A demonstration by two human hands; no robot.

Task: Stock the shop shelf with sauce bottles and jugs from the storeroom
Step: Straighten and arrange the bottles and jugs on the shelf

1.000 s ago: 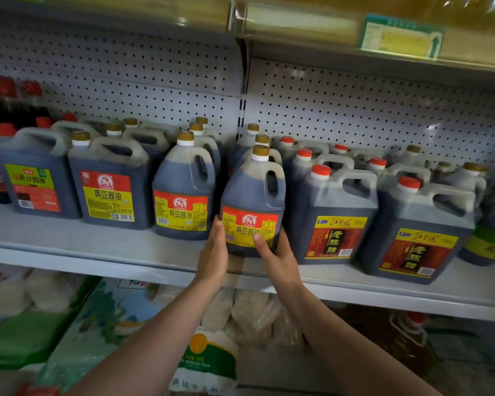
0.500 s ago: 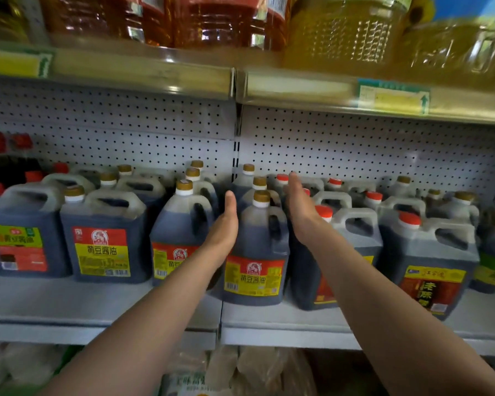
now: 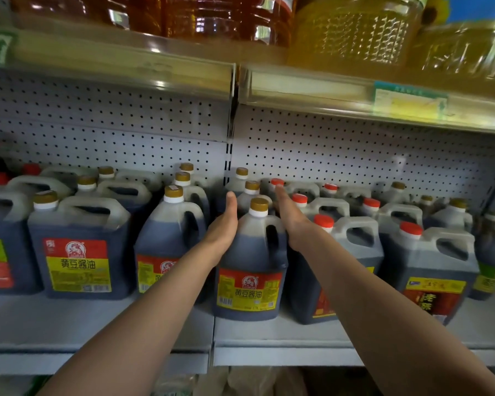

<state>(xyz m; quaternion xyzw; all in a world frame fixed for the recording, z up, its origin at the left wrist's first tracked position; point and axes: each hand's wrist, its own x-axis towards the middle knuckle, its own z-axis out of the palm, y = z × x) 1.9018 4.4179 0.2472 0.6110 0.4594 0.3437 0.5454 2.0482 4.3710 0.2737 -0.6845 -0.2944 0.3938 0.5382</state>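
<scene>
Jug (image 3: 249, 261) of dark soy sauce with a gold cap stands upright at the near edge of our grey shelf (image 3: 269, 332), between a matching jug (image 3: 169, 241) on its left and red-capped vinegar jugs (image 3: 346, 252) on its right; our left hand (image 3: 223, 227) and right hand (image 3: 293, 221) lie flat and open against its shoulders, gripping nothing

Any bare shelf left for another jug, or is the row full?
Bare strip of the shelf only along its front edge, before the gold-capped jugs. The row itself is packed, red-capped jugs included. Both hands flank the middle jug.
</scene>
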